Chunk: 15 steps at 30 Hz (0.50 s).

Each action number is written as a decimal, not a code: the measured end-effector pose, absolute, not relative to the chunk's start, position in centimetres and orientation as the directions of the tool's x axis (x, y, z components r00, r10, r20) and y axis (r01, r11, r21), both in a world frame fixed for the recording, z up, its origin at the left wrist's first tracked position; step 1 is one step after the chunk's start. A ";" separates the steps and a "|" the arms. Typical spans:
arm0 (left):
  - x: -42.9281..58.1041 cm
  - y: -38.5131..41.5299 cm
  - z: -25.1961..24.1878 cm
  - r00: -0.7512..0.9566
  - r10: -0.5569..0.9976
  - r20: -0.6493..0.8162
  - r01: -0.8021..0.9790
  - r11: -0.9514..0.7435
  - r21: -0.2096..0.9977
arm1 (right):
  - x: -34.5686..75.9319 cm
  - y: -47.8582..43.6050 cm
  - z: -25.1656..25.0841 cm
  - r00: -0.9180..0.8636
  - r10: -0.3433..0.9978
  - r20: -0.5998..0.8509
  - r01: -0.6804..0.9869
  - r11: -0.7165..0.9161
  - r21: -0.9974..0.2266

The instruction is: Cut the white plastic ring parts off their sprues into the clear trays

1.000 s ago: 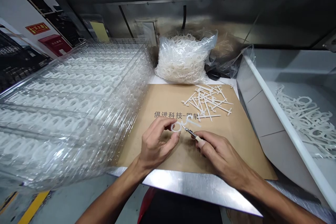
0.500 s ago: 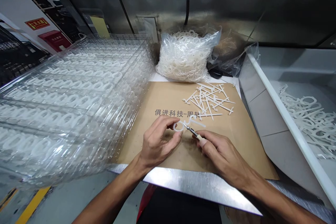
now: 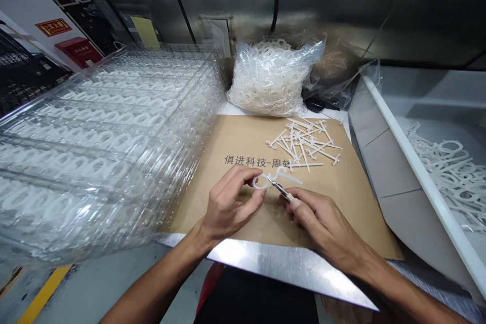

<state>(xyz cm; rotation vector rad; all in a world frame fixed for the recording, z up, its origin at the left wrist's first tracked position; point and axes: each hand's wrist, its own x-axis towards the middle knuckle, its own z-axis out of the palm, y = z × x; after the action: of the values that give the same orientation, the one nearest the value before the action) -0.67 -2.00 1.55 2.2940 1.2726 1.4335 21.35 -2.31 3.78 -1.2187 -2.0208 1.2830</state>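
Left hand [image 3: 231,202] pinching white plastic ring piece [image 3: 260,180]; right hand [image 3: 319,223] gripping small snips [image 3: 281,190], tips touching piece, over kraft paper sheet [image 3: 341,197], near pile of loose white pieces [image 3: 304,144].

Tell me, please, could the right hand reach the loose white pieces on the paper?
Probably yes: the right hand is close to the pieces, with only paper between, though it holds small cutters.
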 end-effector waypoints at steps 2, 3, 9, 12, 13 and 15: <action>-0.8 -2.0 1.4 0.182 0.722 0.667 0.576 -0.628 0.523 | 21.3 -2.3 3.8 -0.507 0.858 -0.081 0.436 0.174 -0.883; -0.8 -2.0 1.4 0.184 0.722 0.667 0.574 -0.629 0.523 | 21.3 -2.2 3.7 -0.507 0.858 -0.083 0.436 0.173 -0.883; -0.8 -2.1 1.3 0.184 0.733 0.655 0.569 -0.623 0.537 | 21.2 -2.2 3.9 -0.504 0.861 -0.075 0.435 0.178 -0.883; -0.8 -2.2 1.3 0.183 0.735 0.653 0.572 -0.620 0.537 | 21.3 -2.3 4.0 -0.504 0.861 -0.070 0.441 0.186 -0.878; -0.7 -2.2 1.3 0.183 0.734 0.654 0.574 -0.620 0.535 | 21.3 -2.3 4.0 -0.505 0.860 -0.071 0.446 0.189 -0.875; -0.7 -2.2 1.4 0.183 0.734 0.655 0.575 -0.620 0.534 | 21.2 -2.4 3.9 -0.510 0.857 -0.072 0.460 0.200 -0.865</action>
<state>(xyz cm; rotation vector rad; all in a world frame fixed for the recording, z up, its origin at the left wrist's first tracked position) -0.69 -2.18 1.37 2.2827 1.2776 1.4167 21.24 -2.36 3.90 -1.2258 -2.0536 1.2467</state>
